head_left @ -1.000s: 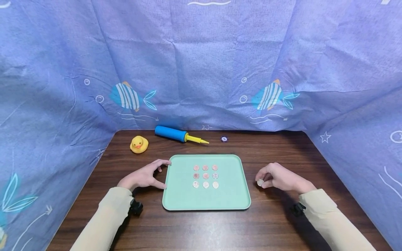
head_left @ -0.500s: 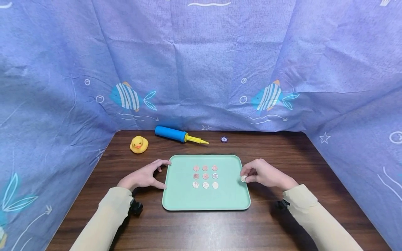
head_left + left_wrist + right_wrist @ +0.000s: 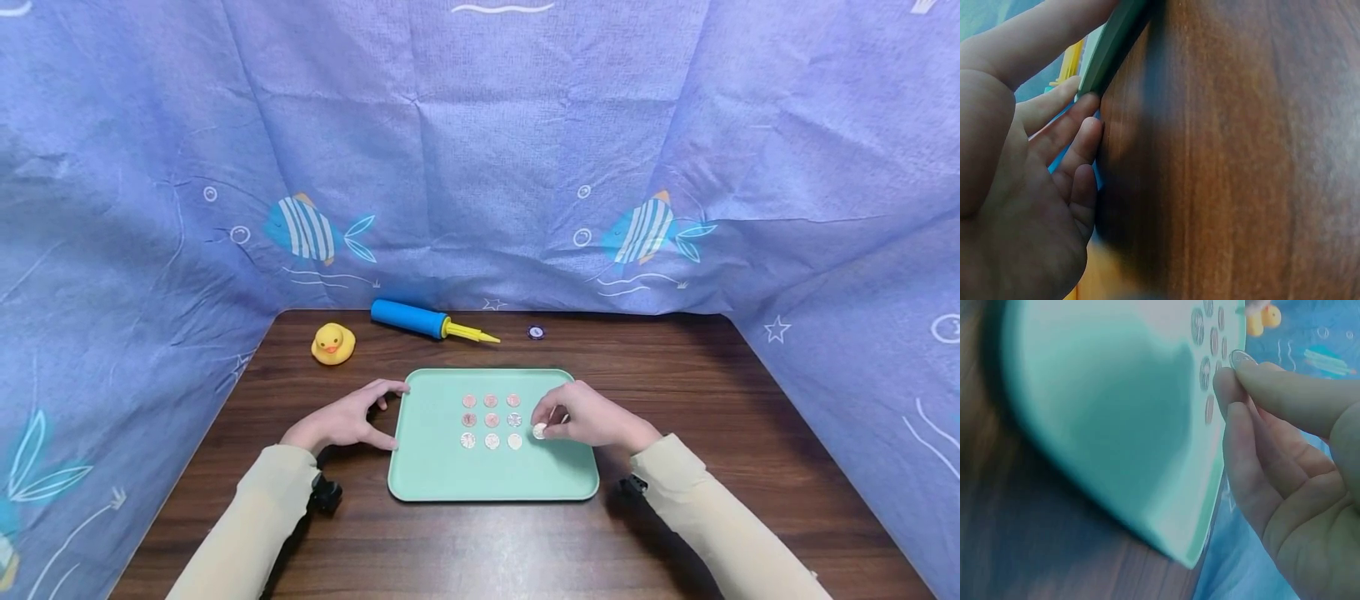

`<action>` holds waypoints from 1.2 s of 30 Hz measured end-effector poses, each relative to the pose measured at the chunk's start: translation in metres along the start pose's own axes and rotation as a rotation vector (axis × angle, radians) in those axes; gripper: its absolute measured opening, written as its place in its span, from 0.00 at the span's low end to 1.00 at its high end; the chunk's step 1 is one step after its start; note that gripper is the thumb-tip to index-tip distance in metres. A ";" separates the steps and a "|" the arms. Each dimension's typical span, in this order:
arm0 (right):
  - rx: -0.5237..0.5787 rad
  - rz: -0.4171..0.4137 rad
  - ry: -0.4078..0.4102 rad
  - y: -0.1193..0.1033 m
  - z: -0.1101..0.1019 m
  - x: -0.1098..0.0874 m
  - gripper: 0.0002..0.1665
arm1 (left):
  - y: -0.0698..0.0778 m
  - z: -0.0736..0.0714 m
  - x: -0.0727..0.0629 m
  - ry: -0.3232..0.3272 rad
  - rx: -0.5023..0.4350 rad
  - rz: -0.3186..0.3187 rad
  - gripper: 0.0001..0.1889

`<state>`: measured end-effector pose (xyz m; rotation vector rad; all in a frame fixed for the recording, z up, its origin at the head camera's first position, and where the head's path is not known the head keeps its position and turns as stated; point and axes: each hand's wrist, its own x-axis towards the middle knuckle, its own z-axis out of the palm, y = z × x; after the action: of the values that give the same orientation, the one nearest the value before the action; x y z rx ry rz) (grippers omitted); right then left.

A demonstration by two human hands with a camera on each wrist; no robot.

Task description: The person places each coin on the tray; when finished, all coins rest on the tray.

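A pale green tray (image 3: 442, 483) lies on the wooden table, with several coins (image 3: 491, 420) set out on it in three rows, some copper and some silvery. My left hand (image 3: 341, 423) is at the tray's left side, thumb and fingers spread and touching its edge; the left wrist view has the fingertips (image 3: 1089, 103) right at the rim. Between thumb and fingertips, my right hand (image 3: 592, 418) pinches a silvery coin (image 3: 539, 431) over the right part of the tray, just right of the front row. In the right wrist view the pinched coin's (image 3: 1243, 358) edge sticks out beyond the fingertips.
Behind the tray lie a blue hand pump (image 3: 408, 318) with a yellow nozzle and a small purple-rimmed poker chip (image 3: 536, 332). A yellow rubber duck (image 3: 333, 343) sits at the back left. Blue fish-print cloth (image 3: 480, 167) hangs around the table.
My right hand has carried the silvery coin leftward from the table right of the tray, across the rim, to beside the coin rows. The left hand has stayed at the tray's edge.
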<state>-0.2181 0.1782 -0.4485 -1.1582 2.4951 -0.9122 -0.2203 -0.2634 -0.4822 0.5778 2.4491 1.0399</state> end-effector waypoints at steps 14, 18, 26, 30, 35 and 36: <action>-0.001 -0.101 -0.091 -0.029 0.035 0.034 0.12 | -0.002 0.000 0.000 -0.003 -0.002 0.003 0.50; -0.018 -0.130 -0.119 -0.036 0.043 0.042 0.11 | -0.002 0.000 0.000 -0.006 -0.007 0.004 0.50; -0.018 -0.124 -0.143 -0.049 0.055 0.053 0.13 | 0.000 0.000 0.001 -0.004 -0.004 0.006 0.50; -0.045 -0.138 -0.144 -0.051 0.060 0.055 0.12 | -0.001 0.000 0.001 -0.002 -0.003 0.006 0.50; -0.088 -0.150 -0.138 -0.056 0.063 0.059 0.12 | -0.001 0.000 0.001 0.000 0.001 0.009 0.49; -0.100 -0.150 -0.136 -0.057 0.063 0.059 0.12 | -0.001 0.000 0.001 0.000 0.000 0.008 0.49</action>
<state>-0.1938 0.0780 -0.4595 -1.4065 2.3953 -0.7240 -0.2213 -0.2639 -0.4828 0.5880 2.4493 1.0430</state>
